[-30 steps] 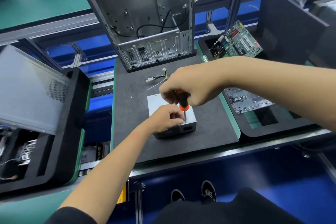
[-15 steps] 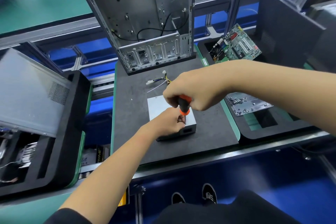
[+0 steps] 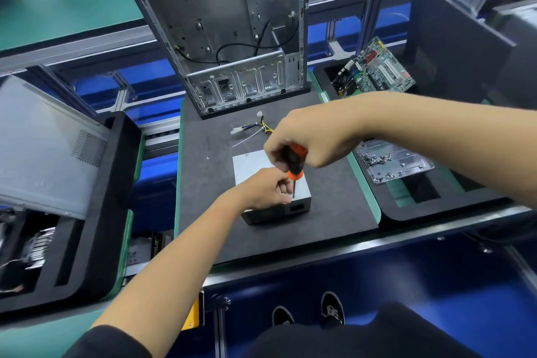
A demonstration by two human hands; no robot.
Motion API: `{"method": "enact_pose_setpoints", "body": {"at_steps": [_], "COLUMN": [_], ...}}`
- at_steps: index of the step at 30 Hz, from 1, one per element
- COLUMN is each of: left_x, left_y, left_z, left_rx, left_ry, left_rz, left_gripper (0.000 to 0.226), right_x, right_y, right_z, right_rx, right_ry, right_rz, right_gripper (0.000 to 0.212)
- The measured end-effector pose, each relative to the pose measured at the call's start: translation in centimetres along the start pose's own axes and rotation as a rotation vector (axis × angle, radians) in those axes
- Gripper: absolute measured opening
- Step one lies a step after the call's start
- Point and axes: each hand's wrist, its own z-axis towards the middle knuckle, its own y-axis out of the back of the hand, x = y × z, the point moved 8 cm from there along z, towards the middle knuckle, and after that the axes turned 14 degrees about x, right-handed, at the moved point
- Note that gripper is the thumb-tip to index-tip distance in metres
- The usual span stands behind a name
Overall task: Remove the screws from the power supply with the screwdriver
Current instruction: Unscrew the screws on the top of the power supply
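The open grey sheet-metal computer case (image 3: 229, 35) stands upright at the far edge of my dark grey work mat (image 3: 209, 212). Nearer me on the mat lies the boxy silver power supply (image 3: 252, 164). My left hand (image 3: 266, 189) rests on it, fingers curled at the shaft. My right hand (image 3: 305, 139) grips the orange-and-black screwdriver (image 3: 294, 164), tip down on its top near corner.

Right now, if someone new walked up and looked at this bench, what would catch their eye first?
Probably the right hand gripping the orange-and-black screwdriver, tip down on the grey power supply at the middle of the dark mat, while the left hand rests on the box with its fingers by the shaft. Behind stands the open computer case, and to the right a green circuit board lies in a black tray.
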Motion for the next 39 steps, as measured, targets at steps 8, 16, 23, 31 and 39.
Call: {"method": "enact_pose_setpoints", "body": {"at_steps": [8, 16, 23, 31, 39], "left_x": [0.5, 0.7, 0.9, 0.5, 0.1], "left_y": [0.0, -0.1, -0.2, -0.2, -0.3], "left_z": [0.1, 0.1, 0.3, 0.3, -0.2], "left_rx": [-0.029, -0.028, -0.048, -0.027, -0.04], "left_ry": [-0.011, -0.008, 0.003, 0.021, 0.016], "left_rz": [-0.054, -0.095, -0.078, -0.045, -0.052], "left_gripper": [0.021, 0.021, 0.026, 0.03, 0.013], "right_x": [-1.1, -1.3, -0.8, -0.9, 1.2], "right_y": [0.6, 1.2, 0.1, 0.0, 0.3], "right_z": [1.4, 1.0, 0.9, 1.0, 0.9], "right_rx": [-0.167, -0.192, -0.042, -0.129, -0.038], "right_ry": [-0.17, -0.254, -0.035, -0.299, 0.09], "right_rz": [-0.244, -0.293, -0.128, -0.401, -0.121], "right_gripper": [0.019, 0.018, 0.022, 0.011, 0.026]}}
